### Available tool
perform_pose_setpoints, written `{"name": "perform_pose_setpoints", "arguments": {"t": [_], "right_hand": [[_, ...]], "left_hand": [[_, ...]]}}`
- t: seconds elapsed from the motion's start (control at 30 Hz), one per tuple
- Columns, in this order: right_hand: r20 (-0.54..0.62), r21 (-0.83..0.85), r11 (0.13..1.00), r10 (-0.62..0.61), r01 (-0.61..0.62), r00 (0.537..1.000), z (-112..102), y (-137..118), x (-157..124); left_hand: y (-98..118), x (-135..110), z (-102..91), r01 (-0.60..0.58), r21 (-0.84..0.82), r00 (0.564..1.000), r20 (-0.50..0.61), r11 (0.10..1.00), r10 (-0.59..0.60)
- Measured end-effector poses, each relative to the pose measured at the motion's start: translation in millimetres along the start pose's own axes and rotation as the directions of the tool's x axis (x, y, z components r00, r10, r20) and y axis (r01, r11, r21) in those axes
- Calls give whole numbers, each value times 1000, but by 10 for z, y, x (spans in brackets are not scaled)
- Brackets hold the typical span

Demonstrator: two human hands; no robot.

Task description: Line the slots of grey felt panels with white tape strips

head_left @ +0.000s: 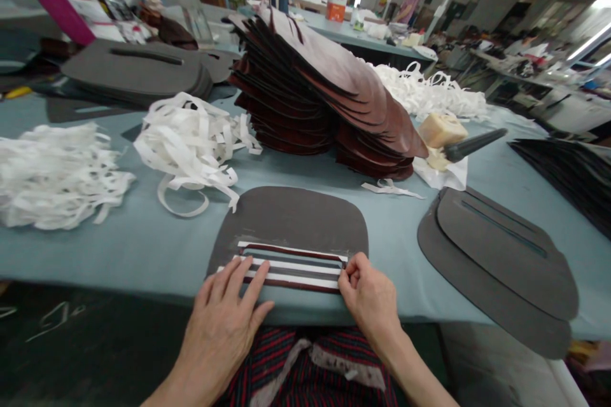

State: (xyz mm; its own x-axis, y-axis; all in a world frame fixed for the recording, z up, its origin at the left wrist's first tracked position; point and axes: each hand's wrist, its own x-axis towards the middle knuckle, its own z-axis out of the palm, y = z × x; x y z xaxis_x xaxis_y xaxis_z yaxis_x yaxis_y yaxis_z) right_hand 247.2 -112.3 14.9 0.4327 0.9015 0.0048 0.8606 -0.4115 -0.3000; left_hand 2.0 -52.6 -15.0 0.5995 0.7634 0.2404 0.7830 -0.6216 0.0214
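Observation:
A dark grey panel (296,213) with a rounded far edge lies on the table in front of me. Near its close edge runs a long slot edged with dark red leather, and white strips (300,269) lie along it. My left hand (224,311) rests flat on the left part of the strips, fingers spread. At their right end, my right hand (367,289) has thumb and fingers pinched together on the end of a white strip; the fingertips partly hide it.
Tangled white strips (191,140) lie at the left, beside another white heap (57,172). Stacked brown leather pieces (329,95) stand behind the panel. More grey panels (506,248) lie right, near a yellowish block (442,130) and a dark-handled tool (475,145).

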Motion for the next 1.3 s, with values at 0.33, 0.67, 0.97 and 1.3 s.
{"name": "perform_pose_setpoints", "arguments": {"t": [0.33, 0.67, 0.97, 1.3], "right_hand": [[-33, -41, 835, -550, 549, 834, 115, -353, 122], [57, -114, 862, -490, 494, 870, 73, -257, 447], [111, -224, 776, -581, 590, 806, 50, -263, 541], [-41, 13, 827, -560, 561, 827, 339, -800, 555]], "left_hand": [[-3, 418, 10, -29, -162, 999, -35, 986, 24], [-321, 504, 135, -13, -413, 990, -130, 910, -45], [-393, 493, -29, 84, -647, 977, -96, 758, -190], [-400, 487, -39, 95, -675, 975, -86, 731, -206]]}}
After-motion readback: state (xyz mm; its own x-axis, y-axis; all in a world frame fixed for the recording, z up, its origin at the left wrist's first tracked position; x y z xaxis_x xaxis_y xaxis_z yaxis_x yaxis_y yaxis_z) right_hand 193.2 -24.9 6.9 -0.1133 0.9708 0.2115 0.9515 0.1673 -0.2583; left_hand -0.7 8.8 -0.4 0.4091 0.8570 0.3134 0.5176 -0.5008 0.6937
